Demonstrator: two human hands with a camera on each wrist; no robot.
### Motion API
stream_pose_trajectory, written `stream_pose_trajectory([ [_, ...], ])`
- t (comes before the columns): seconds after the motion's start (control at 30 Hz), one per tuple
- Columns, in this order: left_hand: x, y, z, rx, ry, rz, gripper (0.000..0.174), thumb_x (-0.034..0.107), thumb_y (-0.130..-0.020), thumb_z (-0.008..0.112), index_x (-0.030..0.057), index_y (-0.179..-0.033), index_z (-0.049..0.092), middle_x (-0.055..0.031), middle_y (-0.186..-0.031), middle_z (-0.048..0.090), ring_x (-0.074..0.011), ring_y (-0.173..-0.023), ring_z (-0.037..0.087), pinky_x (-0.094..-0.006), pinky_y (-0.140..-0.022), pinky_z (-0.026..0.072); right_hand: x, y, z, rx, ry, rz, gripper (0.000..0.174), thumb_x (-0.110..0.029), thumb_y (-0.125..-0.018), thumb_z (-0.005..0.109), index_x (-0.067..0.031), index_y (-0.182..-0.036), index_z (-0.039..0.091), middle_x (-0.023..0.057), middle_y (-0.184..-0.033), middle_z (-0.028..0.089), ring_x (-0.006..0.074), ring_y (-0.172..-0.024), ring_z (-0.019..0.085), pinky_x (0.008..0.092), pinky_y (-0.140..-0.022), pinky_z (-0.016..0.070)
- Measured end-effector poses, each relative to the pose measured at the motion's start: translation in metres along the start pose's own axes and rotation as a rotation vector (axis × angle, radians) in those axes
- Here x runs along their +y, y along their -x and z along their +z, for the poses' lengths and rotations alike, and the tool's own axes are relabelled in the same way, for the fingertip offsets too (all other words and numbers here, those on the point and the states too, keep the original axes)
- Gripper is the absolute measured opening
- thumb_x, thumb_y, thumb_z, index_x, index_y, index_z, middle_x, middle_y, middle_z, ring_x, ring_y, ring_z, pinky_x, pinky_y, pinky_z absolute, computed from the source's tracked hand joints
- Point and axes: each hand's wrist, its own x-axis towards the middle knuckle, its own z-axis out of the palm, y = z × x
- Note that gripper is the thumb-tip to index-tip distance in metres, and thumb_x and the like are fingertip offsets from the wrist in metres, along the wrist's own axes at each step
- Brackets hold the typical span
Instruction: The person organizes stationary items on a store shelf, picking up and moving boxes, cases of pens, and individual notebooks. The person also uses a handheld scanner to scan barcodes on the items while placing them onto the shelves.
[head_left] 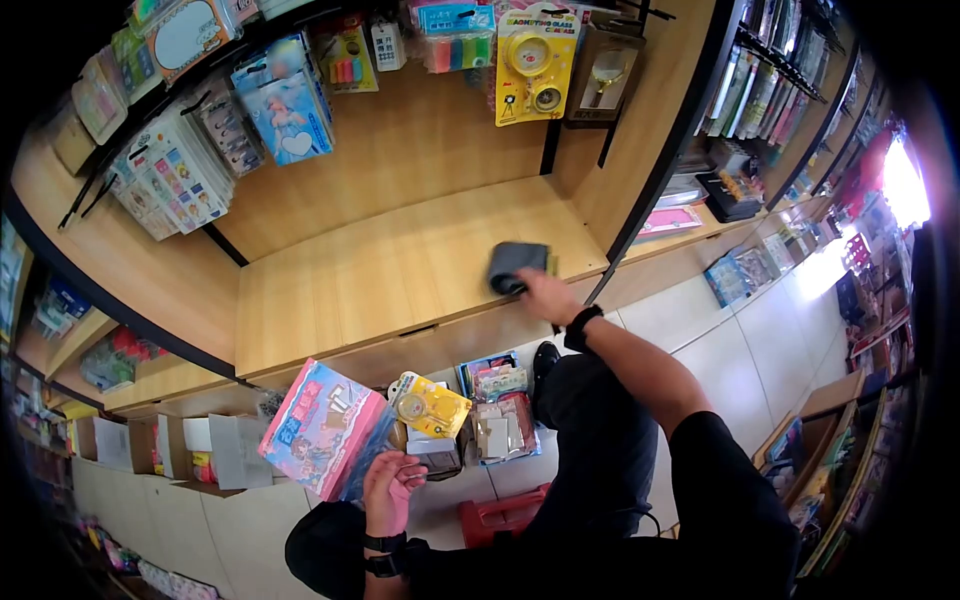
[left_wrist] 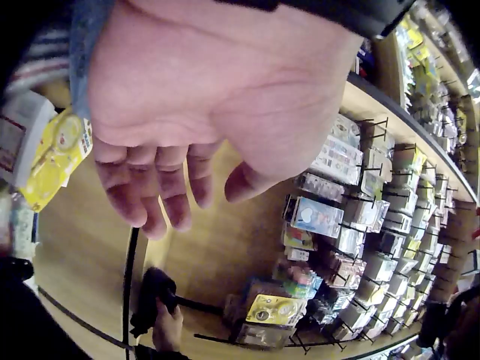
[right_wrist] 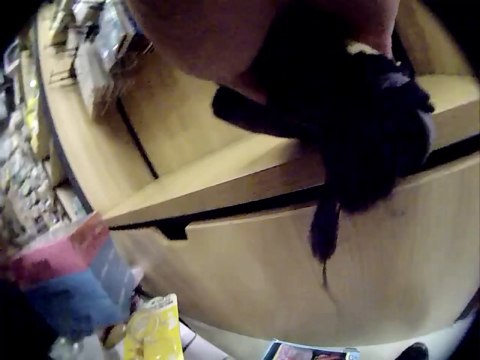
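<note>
Near the right end of the wooden shelf (head_left: pixel 400 265), my right hand (head_left: pixel 548 298) grips a dark folded cloth (head_left: pixel 517 266). The right wrist view shows the dark cloth (right_wrist: pixel 367 142) bunched under that hand, a strip hanging over the shelf's front edge. My left hand (head_left: pixel 392 486) is palm up with fingers loosely bent, beside a pink and blue box (head_left: pixel 325 428); whether it touches the box is unclear. In the left wrist view the left hand (left_wrist: pixel 217 97) holds nothing between its fingers, and the right hand (left_wrist: pixel 168 328) is on the cloth (left_wrist: pixel 154 296) farther off.
Carded goods hang above the shelf, among them a yellow magnifying glass pack (head_left: pixel 537 65). Below, a yellow pack (head_left: pixel 430 405) and several packets (head_left: pixel 503 420) lie on the floor by open cartons (head_left: pixel 228 452). A red object (head_left: pixel 503 515) stands near my legs.
</note>
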Motion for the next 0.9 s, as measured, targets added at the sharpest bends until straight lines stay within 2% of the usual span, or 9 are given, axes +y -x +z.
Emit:
stream_pose_trajectory([
  [0.07, -0.001, 0.001, 0.001, -0.01, -0.009, 0.006, 0.017, 0.015, -0.091, 0.047, 0.0037, -0.101, 0.052, -0.0121, -0.094, 0.061, -0.0223, -0.082, 0.062, -0.0302, -0.07, 0.0496, -0.034, 0.004, 0.005, -0.207, 0.034, -0.131, 0.038, -0.012, -0.074, 0.057, -0.0087, -0.111, 0.052, 0.0169, -0.111, 0.056, 0.0354, -0.101, 0.054, 0.0428, -0.086, 0.0451],
  [0.1, -0.001, 0.001, 0.0, -0.011, -0.014, 0.007, 0.017, 0.015, -0.091, 0.047, 0.0037, -0.101, 0.052, -0.0121, -0.094, 0.061, -0.0223, -0.082, 0.062, -0.0302, -0.07, 0.0496, -0.041, 0.006, 0.013, -0.108, 0.067, -0.472, 0.037, -0.01, -0.073, 0.058, -0.0092, -0.11, 0.052, 0.0136, -0.108, 0.057, 0.0342, -0.103, 0.054, 0.0409, -0.092, 0.0422],
  [0.2, -0.001, 0.003, 0.0, -0.005, -0.013, 0.013, 0.017, 0.015, -0.09, 0.047, 0.0036, -0.101, 0.052, -0.0122, -0.094, 0.061, -0.0222, -0.082, 0.062, -0.0304, -0.07, 0.0498, -0.056, 0.006, 0.021, -0.168, 0.01, -0.662, 0.038, -0.008, -0.073, 0.057, -0.0078, -0.111, 0.052, 0.0138, -0.107, 0.058, 0.0304, -0.103, 0.054, 0.0392, -0.093, 0.0417],
  [0.23, -0.001, 0.004, -0.001, -0.007, -0.01, 0.017, 0.017, 0.015, -0.09, 0.047, 0.0036, -0.101, 0.052, -0.0121, -0.094, 0.061, -0.0223, -0.082, 0.062, -0.0304, -0.069, 0.0498, -0.057, 0.006, 0.016, -0.167, 0.012, -0.658, 0.038, -0.008, -0.073, 0.057, -0.0078, -0.111, 0.052, 0.0138, -0.107, 0.058, 0.0304, -0.103, 0.054, 0.0392, -0.093, 0.0417],
  [0.3, 0.0, 0.004, -0.003, -0.011, -0.006, 0.02, 0.017, 0.015, -0.09, 0.047, 0.0036, -0.101, 0.052, -0.0121, -0.093, 0.061, -0.0223, -0.081, 0.062, -0.0304, -0.069, 0.0498, -0.056, -0.001, -0.001, -0.308, -0.322, -0.114, 0.041, -0.007, -0.074, 0.056, -0.0066, -0.114, 0.05, 0.0153, -0.102, 0.059, 0.0294, -0.096, 0.057, 0.0373, -0.085, 0.045],
  [0.4, -0.002, 0.004, -0.007, -0.015, 0.001, 0.02, 0.017, 0.016, -0.091, 0.047, 0.0041, -0.102, 0.051, -0.0118, -0.094, 0.061, -0.0222, -0.082, 0.062, -0.0305, -0.07, 0.0495, -0.029, -0.017, -0.046, -0.058, -0.55, 0.093, 0.039, -0.005, -0.078, 0.052, -0.0067, -0.116, 0.052, 0.0159, -0.096, 0.06, 0.0258, -0.085, 0.06, 0.0344, -0.076, 0.0475],
  [0.47, -0.003, 0.003, -0.005, -0.006, -0.006, 0.001, 0.017, 0.017, -0.091, 0.048, 0.0048, -0.102, 0.051, -0.0113, -0.094, 0.061, -0.0219, -0.083, 0.062, -0.0305, -0.07, 0.049, 0.0, -0.024, -0.076, 0.278, -0.373, -0.131, 0.039, -0.002, -0.079, 0.05, -0.0062, -0.118, 0.051, 0.015, -0.094, 0.06, 0.0247, -0.083, 0.059, 0.0343, -0.075, 0.0471],
  [0.57, -0.005, 0.003, -0.003, -0.019, -0.027, -0.015, 0.018, 0.018, -0.091, 0.047, 0.0052, -0.103, 0.05, -0.011, -0.095, 0.061, -0.0214, -0.084, 0.062, -0.0304, -0.071, 0.0485, 0.023, -0.023, -0.125, 0.418, -0.022, -0.102, 0.039, 0.005, -0.07, 0.048, -0.002, -0.108, 0.053, 0.0193, -0.104, 0.057, 0.0384, -0.101, 0.051, 0.0394, -0.088, 0.042],
  [0.9, -0.012, -0.001, -0.004, 0.019, -0.065, -0.063, 0.018, 0.017, -0.091, 0.046, 0.0054, -0.104, 0.048, -0.0113, -0.096, 0.06, -0.0208, -0.084, 0.061, -0.0302, -0.071, 0.0482, 0.102, 0.01, -0.065, -0.172, 0.283, -0.013, 0.056, 0.006, -0.069, 0.051, -0.0114, -0.122, 0.052, 0.0178, -0.126, 0.049, 0.0337, -0.118, 0.045, 0.0372, -0.101, 0.0354],
])
